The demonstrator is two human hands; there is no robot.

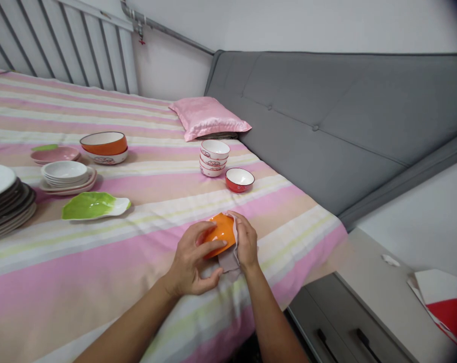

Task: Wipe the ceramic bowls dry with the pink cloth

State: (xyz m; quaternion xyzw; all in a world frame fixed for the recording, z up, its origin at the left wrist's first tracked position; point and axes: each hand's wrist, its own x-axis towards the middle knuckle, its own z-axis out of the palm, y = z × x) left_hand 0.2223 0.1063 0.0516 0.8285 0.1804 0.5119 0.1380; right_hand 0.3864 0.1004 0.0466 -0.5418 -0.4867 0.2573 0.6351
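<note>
My left hand (192,259) grips a small orange bowl (220,233), turned so its outside faces me, just above the striped bedsheet (100,262). Pressed against the bowl's right side is a greyish-pink cloth (229,261), held in the closed fingers of my right hand (246,243). Both hands meet around the bowl near the bed's front right edge.
Beyond the hands sit a red bowl (239,179) and a stack of white patterned bowls (214,157). On the left lie a green leaf plate (94,205), stacked plates (66,176), dark plates (5,201) and an orange bowl (104,143). A pink pillow (208,117), grey headboard (345,121) and nightstand (364,312) are at the right.
</note>
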